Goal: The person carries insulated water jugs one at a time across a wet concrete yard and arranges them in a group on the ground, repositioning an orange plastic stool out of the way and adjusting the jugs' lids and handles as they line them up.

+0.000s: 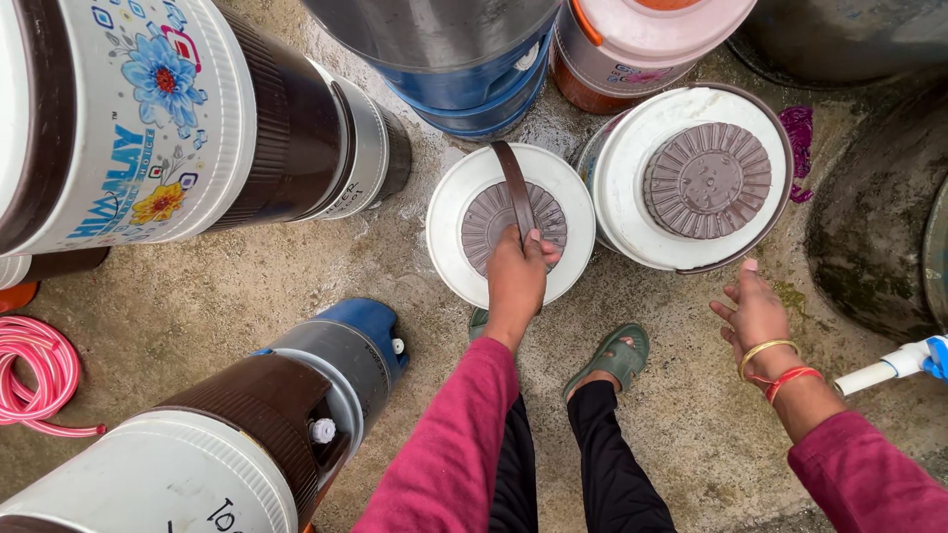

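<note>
Left hand [515, 268] has its grip closed on jug handle [514, 188]; right hand [755, 314] hangs open.

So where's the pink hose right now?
The pink hose lies coiled on the ground at the head view's far left edge, between the floral jug above and the brown-topped jug lower right.

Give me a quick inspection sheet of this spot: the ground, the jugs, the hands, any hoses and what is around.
Surface: wet, stained concrete floor.
Job's things: white jug with brown ribbed lid, its brown handle raised.
Clutter: second white jug, flowered jug, blue container, more coolers at the bottom left.
Hands: left hand closed on the handle; right hand open, holding nothing, bangles on the wrist.
Cables: coiled pink hose; white pipe.
Surroundings: green sandals on the person's feet; dark tub on the right.
</note>
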### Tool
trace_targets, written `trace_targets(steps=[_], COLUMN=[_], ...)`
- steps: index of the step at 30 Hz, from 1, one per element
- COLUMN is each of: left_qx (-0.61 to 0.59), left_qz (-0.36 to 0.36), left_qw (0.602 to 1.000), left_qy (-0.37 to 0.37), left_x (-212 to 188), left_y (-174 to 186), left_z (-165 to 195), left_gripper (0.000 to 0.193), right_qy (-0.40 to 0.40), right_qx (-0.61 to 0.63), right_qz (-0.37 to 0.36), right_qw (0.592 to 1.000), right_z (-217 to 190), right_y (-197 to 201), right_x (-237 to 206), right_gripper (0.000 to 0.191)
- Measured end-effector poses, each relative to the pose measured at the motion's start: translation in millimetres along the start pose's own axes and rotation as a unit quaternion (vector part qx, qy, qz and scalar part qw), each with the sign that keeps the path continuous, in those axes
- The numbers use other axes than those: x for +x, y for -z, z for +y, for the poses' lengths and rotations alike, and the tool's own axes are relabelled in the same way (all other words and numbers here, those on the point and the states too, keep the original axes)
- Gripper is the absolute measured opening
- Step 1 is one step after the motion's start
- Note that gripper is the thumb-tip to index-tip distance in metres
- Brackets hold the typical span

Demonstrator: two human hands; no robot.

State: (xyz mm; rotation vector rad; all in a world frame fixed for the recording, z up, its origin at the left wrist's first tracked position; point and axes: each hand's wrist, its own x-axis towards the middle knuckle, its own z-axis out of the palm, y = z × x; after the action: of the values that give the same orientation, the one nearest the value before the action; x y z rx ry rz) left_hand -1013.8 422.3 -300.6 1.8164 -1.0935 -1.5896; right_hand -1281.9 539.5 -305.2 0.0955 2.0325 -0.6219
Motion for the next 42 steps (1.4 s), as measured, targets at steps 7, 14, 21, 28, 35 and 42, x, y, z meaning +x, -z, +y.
trace_targets(steps=[7,14,21,28,35,42], left_qx=[0.103,0.2,0.236,0.227,0.087,-0.009], left_qz=[-0.029,-0.057,-0.142,-0.2,-0.106,-0.043], left_qw=[0.994,0.976,0.961,0.953,0.989,0.999], left_qy=[-0.008,-0.066,-0.029,-0.02,0.057,-0.019], left_x=[11.4,32.0,28.6,11.6,-47.6,-136.9], left_y=[-6.6,-19.4,-32.9,-16.7,19.3,90.7], left_z=[1.9,4.4,1.1,-10.6,-2.6,56.1], left_gripper=[0.021,0.025,0.049,0.06,0.047,0.035], right_qy=[-0.02,-0.04,-0.036,-0.007,0.008,0.039], right_qx=[0.014,0.048,0.102,0.153,0.112,0.095], right_qz=[-0.033,-0.065,-0.123,-0.181,-0.206,-0.263], right_qw=[0.999,0.996,0.987,0.971,0.972,0.959], right_z=[6.7,6.3,-0.9,-20.4,-41.6,-89.6], right_y=[-11.5,-36.4,-50.8,-53.6,-62.4,-63.7], right_x=[-13.8,-31.4,-40.9,-48.9,-94.6,-230.2], right_gripper=[0.081,0.077,0.078,0.075,0.07,0.067])
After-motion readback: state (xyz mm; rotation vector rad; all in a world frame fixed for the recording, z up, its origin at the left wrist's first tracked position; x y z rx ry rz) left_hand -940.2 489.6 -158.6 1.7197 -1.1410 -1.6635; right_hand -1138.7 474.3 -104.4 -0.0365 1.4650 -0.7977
